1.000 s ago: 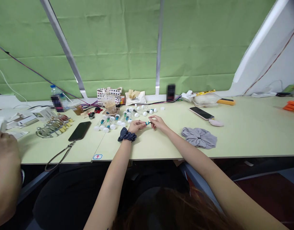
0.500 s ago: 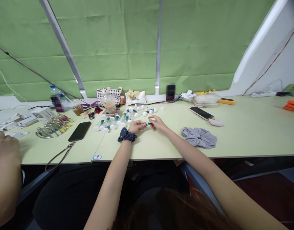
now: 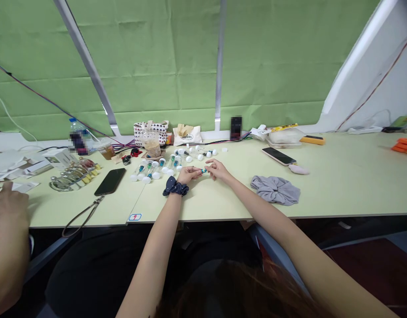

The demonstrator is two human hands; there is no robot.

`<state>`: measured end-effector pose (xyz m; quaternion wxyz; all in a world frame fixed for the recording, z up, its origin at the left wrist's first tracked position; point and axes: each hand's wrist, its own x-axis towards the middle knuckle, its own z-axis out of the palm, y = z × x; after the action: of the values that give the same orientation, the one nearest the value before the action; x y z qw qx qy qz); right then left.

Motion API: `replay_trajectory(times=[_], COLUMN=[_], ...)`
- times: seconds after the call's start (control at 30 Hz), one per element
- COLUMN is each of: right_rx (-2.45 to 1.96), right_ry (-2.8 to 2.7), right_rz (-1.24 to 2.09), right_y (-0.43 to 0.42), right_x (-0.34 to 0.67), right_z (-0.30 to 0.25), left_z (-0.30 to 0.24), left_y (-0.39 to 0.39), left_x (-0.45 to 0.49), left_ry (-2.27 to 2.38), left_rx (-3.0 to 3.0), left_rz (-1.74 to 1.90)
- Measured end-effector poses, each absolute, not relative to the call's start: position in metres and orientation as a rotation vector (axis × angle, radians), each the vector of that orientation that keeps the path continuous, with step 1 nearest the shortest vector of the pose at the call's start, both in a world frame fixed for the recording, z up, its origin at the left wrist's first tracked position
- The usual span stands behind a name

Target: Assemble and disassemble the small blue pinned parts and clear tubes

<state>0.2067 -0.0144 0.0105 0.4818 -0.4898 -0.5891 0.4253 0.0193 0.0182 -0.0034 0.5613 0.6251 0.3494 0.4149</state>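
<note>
Just above the table, my left hand (image 3: pixel 189 174) pinches a small shiny blue-green piece (image 3: pixel 203 170), too small to name more exactly. My right hand (image 3: pixel 217 169) meets it from the other side, thumb and forefinger closed at the piece's right end. A dark dotted scrunchie (image 3: pixel 175 187) circles my left wrist. Beyond my left hand lie several clear tubes with white caps (image 3: pixel 146 179), some holding blue or green bits. More white caps (image 3: pixel 200 157) are scattered behind my hands.
A grey cloth band (image 3: pixel 275 190) lies right of my right forearm, with a phone (image 3: pixel 279 156) behind it. Leftward are another phone (image 3: pixel 110 181) with a strap, a row of glassy pieces (image 3: pixel 72 176) and a plastic cup (image 3: pixel 152 143). A co-worker's hand (image 3: pixel 10 201) is at far left.
My hands stay in nearly the same place, with slight finger movement at the blue-green piece. At far left, the co-worker's hand has shifted a little and its fingers have changed position.
</note>
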Motion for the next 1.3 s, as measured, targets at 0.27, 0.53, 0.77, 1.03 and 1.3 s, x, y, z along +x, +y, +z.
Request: replay_trajectory(times=[0.27, 0.53, 0.77, 1.03, 1.3], right_rx=[-1.197, -1.172, -1.255, -1.178, -1.265], right_ry=[-1.437, -1.456, -1.426, -1.436, -1.4], right_rz=[1.064, 1.01, 1.031, 1.043, 1.032], right_y=[-0.0108, -0.0127, -0.011, -0.0138, -0.0124], right_x=[0.2084, 0.2089, 0.2087, 0.2088, 0.208], right_z=[0.0073, 0.0082, 0.0084, 0.0122, 0.0102], left_z=[-0.0028, -0.0063, -0.0042, -0.0066, -0.0059], left_y=[0.0177, 0.0205, 0.0186, 0.0215, 0.0198], left_x=[0.019, 0.0189, 0.0191, 0.0184, 0.0189], left_ry=[0.85, 0.836, 0.849, 0.848, 0.851], left_rx=[1.512, 1.475, 1.487, 1.488, 1.472], left_rz=[0.945, 0.975, 0.985, 0.971, 0.99])
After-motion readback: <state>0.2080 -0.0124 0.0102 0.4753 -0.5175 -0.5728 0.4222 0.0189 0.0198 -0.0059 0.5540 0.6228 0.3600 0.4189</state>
